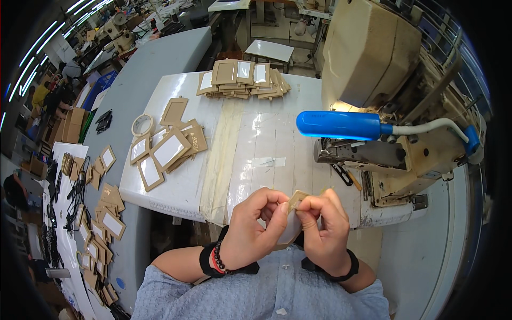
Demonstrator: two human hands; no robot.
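Observation:
Close to my body, both hands grip a tan badge holder [300, 198] with a pale window. My left hand [255, 226] pinches its upper left edge between thumb and fingers. On the other side, the thumb and fingers of my right hand [326, 226] press together at the upper right edge. The holder is tilted, and its lower part hangs between my palms. A loose heap of similar tan holders [169, 149] lies on the white worktable to the left. Stacked holders [225, 72] stand at the table's far side.
A beige sewing machine [368, 58] fills the right, with a blue lamp [341, 125] on a bendable arm. A small black tool [341, 174] lies beneath it. Left are a tape roll [134, 128] and a grey side table [140, 69], where more holders [112, 224] lie near black cords.

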